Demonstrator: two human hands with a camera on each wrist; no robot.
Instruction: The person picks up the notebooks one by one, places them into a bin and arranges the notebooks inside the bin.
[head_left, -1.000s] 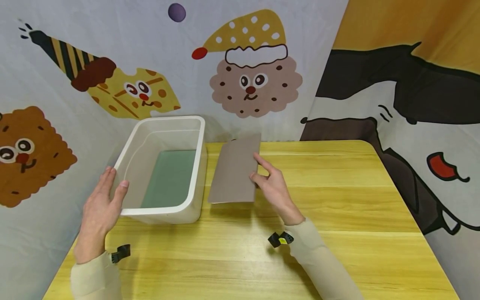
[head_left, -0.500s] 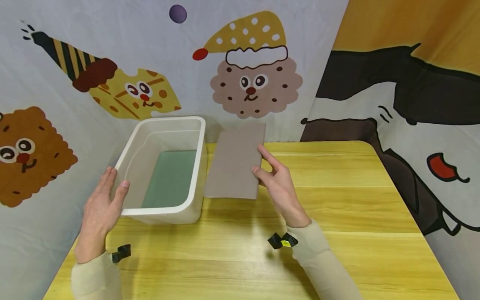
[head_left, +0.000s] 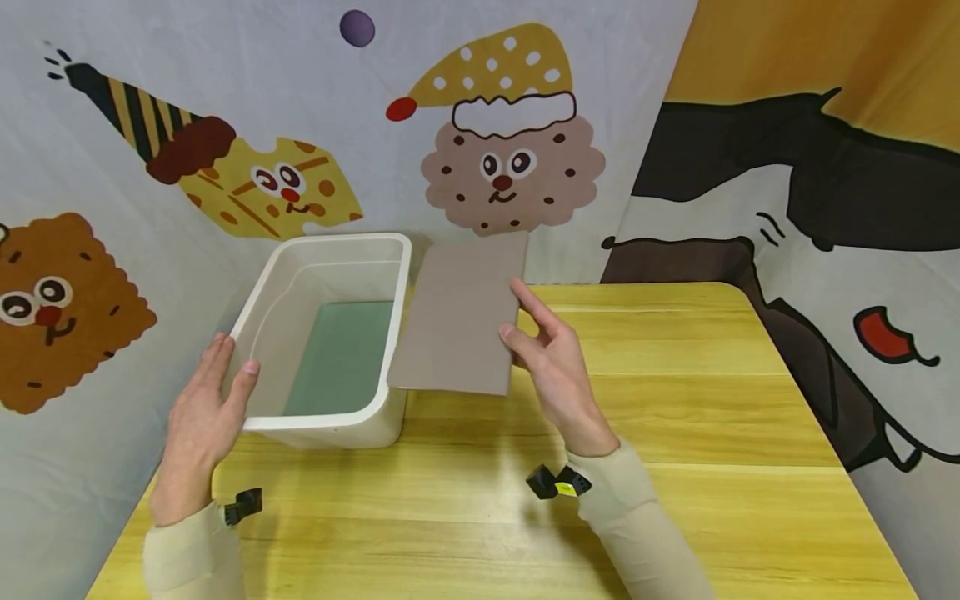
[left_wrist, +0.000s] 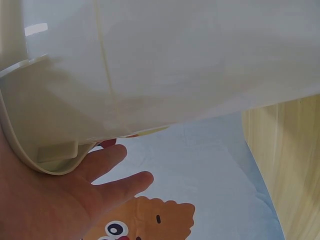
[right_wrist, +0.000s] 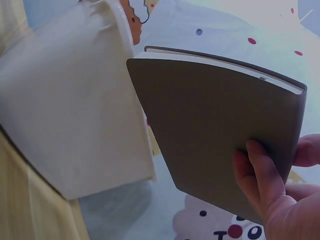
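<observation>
In the head view my right hand (head_left: 551, 362) pinches a grey-brown notebook (head_left: 461, 321) by its right edge, thumb above and fingers beneath. Its left corner overlaps the right rim of a white plastic bin (head_left: 386, 392). White page edges and the closed cover of the notebook (right_wrist: 210, 115) show in the right wrist view. My left hand (head_left: 206, 412) rests against the bin's near-left corner, thumb at the rim and fingers extended along the outside. Those extended fingers (left_wrist: 125, 185) show below the bin wall (left_wrist: 175, 65) in the left wrist view. Inside the bin lies a flat green rectangle (head_left: 341, 358).
The bin stands at the left of a wooden table (head_left: 675, 400), near its back edge. A cloth backdrop (head_left: 525, 50) with cartoon prints hangs right behind. Small black devices (head_left: 558, 482) sit on both wrists.
My right hand has raised the notebook and brought it left, so that its left corner now overlaps the bin's right rim. The left hand and the bin have stayed put.
</observation>
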